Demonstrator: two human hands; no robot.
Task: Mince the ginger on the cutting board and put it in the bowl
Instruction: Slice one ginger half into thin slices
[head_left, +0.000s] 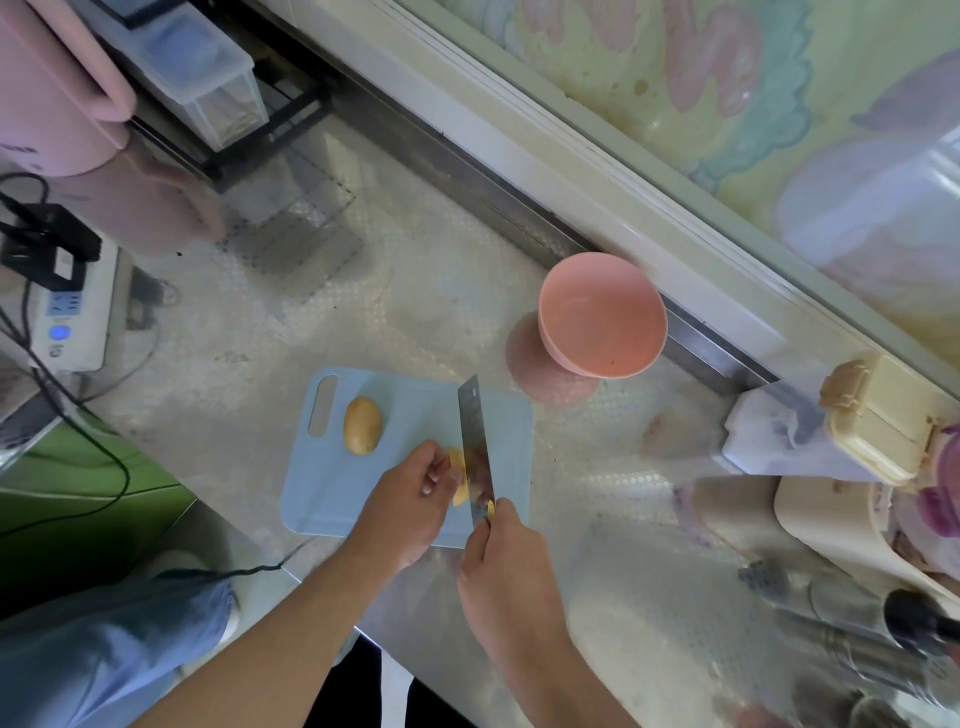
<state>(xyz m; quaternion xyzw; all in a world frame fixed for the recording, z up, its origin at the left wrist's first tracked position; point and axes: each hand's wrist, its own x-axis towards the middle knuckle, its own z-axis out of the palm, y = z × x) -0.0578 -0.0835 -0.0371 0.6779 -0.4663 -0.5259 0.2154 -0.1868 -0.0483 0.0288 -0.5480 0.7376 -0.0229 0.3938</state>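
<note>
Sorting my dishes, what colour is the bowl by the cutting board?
Pink; the bowl shows in the head view.

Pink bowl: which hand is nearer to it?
Right. The right hand grips the knife at the cutting board's near edge, below the pink bowl. The left hand holds the ginger, farther left of the bowl.

Open counter lies between cutting board (332, 483) and bowl (602, 317); cleaver (475, 441) stands between

Ginger (458, 475) on cutting board (332, 483) — bowl (602, 317) behind (rightward).
</note>
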